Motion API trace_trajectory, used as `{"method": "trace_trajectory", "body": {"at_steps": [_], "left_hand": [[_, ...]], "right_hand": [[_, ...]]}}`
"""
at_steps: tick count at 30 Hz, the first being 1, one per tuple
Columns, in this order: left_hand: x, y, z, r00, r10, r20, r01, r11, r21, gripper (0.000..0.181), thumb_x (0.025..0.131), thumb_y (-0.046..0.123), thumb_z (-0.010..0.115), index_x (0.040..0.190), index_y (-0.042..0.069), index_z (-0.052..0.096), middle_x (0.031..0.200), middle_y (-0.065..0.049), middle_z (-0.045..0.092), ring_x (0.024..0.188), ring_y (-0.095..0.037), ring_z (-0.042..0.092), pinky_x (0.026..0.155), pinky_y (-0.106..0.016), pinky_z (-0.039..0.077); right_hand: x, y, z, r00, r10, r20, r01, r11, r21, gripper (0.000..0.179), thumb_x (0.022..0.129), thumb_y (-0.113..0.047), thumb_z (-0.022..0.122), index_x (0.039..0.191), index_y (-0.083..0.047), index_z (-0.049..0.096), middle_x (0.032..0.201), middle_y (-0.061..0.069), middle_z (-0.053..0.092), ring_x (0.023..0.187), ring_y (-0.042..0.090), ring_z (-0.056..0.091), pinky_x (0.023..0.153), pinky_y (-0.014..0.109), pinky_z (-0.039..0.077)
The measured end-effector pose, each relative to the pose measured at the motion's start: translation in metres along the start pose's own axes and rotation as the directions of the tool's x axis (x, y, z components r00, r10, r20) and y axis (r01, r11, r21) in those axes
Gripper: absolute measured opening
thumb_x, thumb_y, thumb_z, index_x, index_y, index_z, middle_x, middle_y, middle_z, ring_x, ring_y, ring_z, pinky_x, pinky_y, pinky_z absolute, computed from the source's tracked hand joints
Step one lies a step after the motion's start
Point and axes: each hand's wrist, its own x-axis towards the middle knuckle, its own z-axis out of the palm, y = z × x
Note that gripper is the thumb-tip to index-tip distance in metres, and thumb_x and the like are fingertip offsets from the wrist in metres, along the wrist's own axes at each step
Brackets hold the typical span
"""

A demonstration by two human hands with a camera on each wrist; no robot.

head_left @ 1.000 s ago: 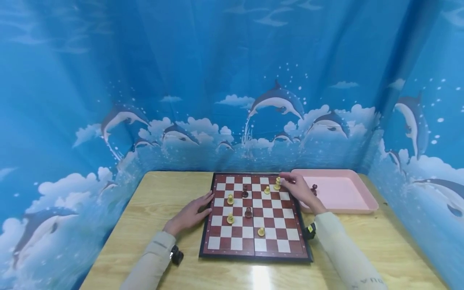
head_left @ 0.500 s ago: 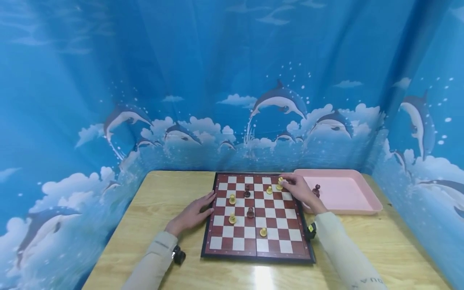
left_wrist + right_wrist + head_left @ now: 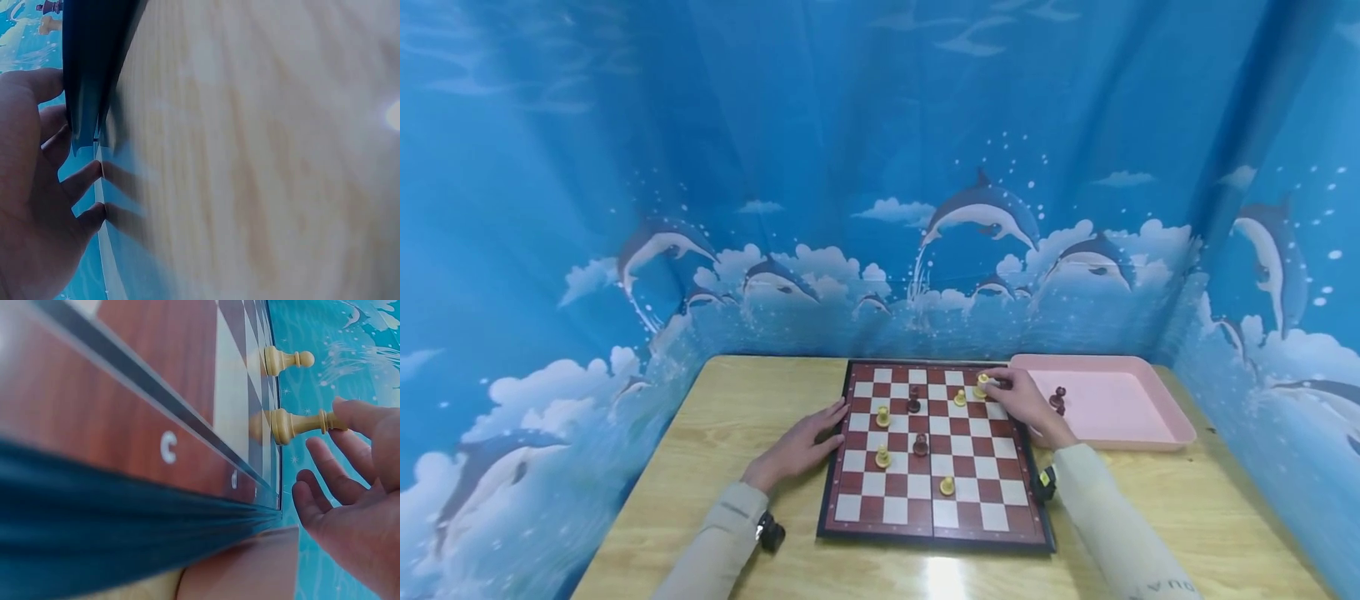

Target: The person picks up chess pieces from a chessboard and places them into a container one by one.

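The chessboard [image 3: 936,517] lies flat on the table, its brown and white squares framed in a dark border. My right hand [image 3: 1022,398] is at the far right corner, pinching the top of a tall yellow chess piece [image 3: 300,425] between thumb and index finger. That piece stands upright on the board, its head hidden by the fingertips. Beside it is a yellow pawn [image 3: 287,360]. My left hand [image 3: 801,446] touches the board's left edge with fingers spread. Several yellow pieces [image 3: 883,457] and two dark ones [image 3: 921,445] stand elsewhere on the squares.
A shallow pink tray [image 3: 1165,437] sits right of the board, behind my right wrist. Inside it, at the left side, is a dark chess piece [image 3: 1057,400]. A blue dolphin-print curtain [image 3: 880,167] hangs along the back and sides of the wooden table [image 3: 730,400].
The head view has shifted slightly. Relative to the board, both hands and the pieces keep their places, the right hand still on the tall yellow piece.
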Motion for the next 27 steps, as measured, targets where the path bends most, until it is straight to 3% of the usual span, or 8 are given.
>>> {"method": "trace_trajectory", "body": {"at_steps": [14, 19, 27], "left_hand": [[0.004, 0.000, 0.002, 1.000, 0.016, -0.004, -0.016, 1.000, 0.009, 0.061, 0.107, 0.041, 0.050, 0.160, 0.017, 0.032, 0.169, -0.004, 0.023, 0.153, -0.035, 0.027, 0.123, -0.057, 0.026], [0.004, -0.003, 0.001, 1.000, 0.028, 0.002, -0.028, 1.000, 0.006, 0.061, 0.107, 0.040, 0.050, 0.159, 0.015, 0.033, 0.169, -0.006, 0.023, 0.152, -0.036, 0.028, 0.123, -0.058, 0.026], [0.001, 0.000, -0.003, 1.000, 0.020, 0.009, -0.020, 1.000, -0.011, 0.061, 0.107, 0.040, 0.050, 0.160, 0.015, 0.031, 0.169, -0.006, 0.023, 0.153, -0.036, 0.027, 0.123, -0.058, 0.026]], "right_hand": [[-0.001, 0.000, -0.002, 0.998, -0.052, -0.022, 0.050, 0.996, -0.073, 0.032, 0.100, -0.017, 0.064, 0.127, 0.002, 0.067, 0.123, 0.022, 0.067, 0.112, 0.035, 0.064, 0.098, 0.053, 0.053], [-0.002, -0.004, -0.004, 0.996, -0.088, -0.016, 0.086, 0.989, -0.122, 0.030, 0.099, -0.016, 0.067, 0.123, 0.002, 0.070, 0.130, 0.024, 0.065, 0.119, 0.041, 0.060, 0.102, 0.057, 0.050], [-0.004, -0.024, -0.014, 0.978, -0.180, -0.103, 0.181, 0.983, 0.002, 0.036, 0.099, -0.022, 0.069, 0.126, 0.002, 0.067, 0.139, 0.023, 0.060, 0.132, 0.043, 0.052, 0.110, 0.061, 0.044]]}}
